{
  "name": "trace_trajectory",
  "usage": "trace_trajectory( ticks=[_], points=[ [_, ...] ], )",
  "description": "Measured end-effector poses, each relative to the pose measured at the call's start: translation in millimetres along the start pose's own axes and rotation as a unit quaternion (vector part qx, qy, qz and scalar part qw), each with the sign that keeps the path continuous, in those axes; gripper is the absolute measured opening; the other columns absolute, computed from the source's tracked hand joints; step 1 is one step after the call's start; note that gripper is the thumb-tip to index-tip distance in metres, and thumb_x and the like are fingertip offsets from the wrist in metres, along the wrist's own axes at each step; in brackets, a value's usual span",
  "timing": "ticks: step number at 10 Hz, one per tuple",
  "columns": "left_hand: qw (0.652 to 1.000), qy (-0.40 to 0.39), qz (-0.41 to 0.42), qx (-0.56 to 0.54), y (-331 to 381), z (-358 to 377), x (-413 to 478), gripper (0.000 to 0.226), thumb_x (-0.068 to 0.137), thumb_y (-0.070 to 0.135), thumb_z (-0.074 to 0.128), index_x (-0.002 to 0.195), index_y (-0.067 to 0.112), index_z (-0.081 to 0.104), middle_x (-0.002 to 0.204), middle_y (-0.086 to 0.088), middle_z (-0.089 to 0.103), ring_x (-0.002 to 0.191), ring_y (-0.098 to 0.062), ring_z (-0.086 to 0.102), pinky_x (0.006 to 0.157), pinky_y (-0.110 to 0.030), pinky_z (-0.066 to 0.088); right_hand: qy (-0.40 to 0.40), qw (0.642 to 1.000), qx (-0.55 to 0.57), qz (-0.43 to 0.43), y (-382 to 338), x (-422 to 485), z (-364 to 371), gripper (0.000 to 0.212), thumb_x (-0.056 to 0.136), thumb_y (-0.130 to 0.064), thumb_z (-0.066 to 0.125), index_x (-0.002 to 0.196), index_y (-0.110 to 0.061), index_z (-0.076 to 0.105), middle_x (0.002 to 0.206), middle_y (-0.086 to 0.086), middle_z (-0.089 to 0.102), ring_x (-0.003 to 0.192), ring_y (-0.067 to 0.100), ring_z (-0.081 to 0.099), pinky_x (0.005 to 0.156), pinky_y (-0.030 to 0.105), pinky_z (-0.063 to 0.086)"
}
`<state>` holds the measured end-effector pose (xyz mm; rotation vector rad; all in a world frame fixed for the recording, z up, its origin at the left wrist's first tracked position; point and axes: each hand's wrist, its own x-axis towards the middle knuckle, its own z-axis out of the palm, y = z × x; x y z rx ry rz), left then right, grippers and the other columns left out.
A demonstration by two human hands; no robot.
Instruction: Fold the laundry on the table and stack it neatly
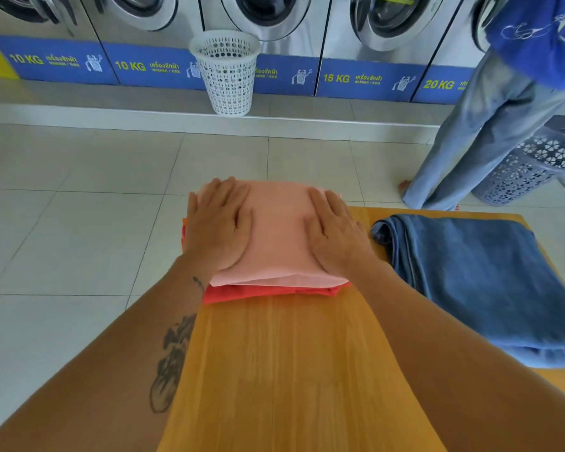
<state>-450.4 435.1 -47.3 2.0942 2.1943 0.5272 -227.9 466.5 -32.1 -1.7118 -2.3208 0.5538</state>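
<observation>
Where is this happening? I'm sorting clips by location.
Most likely a self-service laundromat: a row of front-loading washers with capacity labels, laundry baskets on the tiled floor, and a wooden folding table.

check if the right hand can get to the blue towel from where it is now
Probably yes: the right hand lies flat on the pink cloth, and only bare table separates it from the blue towel.

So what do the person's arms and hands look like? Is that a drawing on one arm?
Both arms are bare, with no sleeves, gloves or rings showing. The left hand has a dark tattoo running along its forearm, plus a small mark near the wrist. The right hand and its arm show no markings.
</observation>
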Motion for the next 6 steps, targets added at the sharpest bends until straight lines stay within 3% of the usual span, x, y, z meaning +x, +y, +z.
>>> trace_trajectory(
  ticks=[2, 3, 4, 5, 6],
  points=[
    [0.997, -0.035, -0.041, -0.051, -13, 5, 3, 0.061, 0.099, 0.048, 0.01, 0.154, 0.026, 0.026, 0.163, -0.003, 0.02, 0.151, -0.02, 0.012, 0.122, -0.05, 0.013, 0.006, 1.0, 0.029, 0.003, -1, 1, 3, 0.059, 0.097, -0.052, 0.014, 0.153, -0.036, 0.008, 0.164, 0.001, 0.014, 0.15, 0.024, 0.016, 0.116, 0.058, 0.023],
    [0.993, -0.061, -0.08, -0.069, -5, -2, 2, 0.059, 0.101, 0.046, 0.016, 0.156, 0.023, 0.02, 0.164, -0.006, 0.017, 0.151, -0.022, 0.011, 0.122, -0.047, 0.015, -0.026, 1.0, -0.006, 0.016, -8, 4, -8, 0.057, 0.098, -0.051, 0.015, 0.153, -0.035, 0.008, 0.163, 0.001, 0.015, 0.149, 0.025, 0.018, 0.114, 0.06, 0.025],
    [0.988, -0.084, -0.119, -0.056, -1, -17, 0, 0.061, 0.101, 0.045, 0.018, 0.156, 0.017, 0.018, 0.162, -0.008, 0.02, 0.149, -0.025, 0.018, 0.12, -0.045, 0.02, -0.086, 0.995, -0.016, 0.04, -16, 1, -27, 0.058, 0.101, -0.047, 0.018, 0.155, -0.031, 0.005, 0.165, 0.003, 0.009, 0.15, 0.027, 0.012, 0.119, 0.056, 0.017],
    [0.988, -0.098, -0.121, 0.017, 0, -43, -8, 0.056, 0.1, 0.035, 0.021, 0.15, 0.009, 0.028, 0.153, -0.011, 0.037, 0.139, -0.029, 0.035, 0.117, -0.047, 0.027, -0.089, 0.995, 0.017, 0.052, -16, -12, -48, 0.054, 0.101, -0.032, 0.023, 0.151, -0.013, 0.023, 0.159, 0.012, 0.025, 0.145, 0.03, 0.023, 0.116, 0.046, 0.021],
    [0.988, -0.076, -0.095, 0.095, 12, -70, -16, 0.054, 0.099, 0.032, 0.022, 0.146, 0.007, 0.034, 0.148, -0.011, 0.043, 0.136, -0.028, 0.039, 0.114, -0.048, 0.03, -0.054, 0.997, -0.003, 0.051, -1, -43, -66, 0.047, 0.1, -0.026, 0.027, 0.142, -0.007, 0.036, 0.149, 0.013, 0.038, 0.138, 0.03, 0.033, 0.111, 0.043, 0.029]
  ],
)
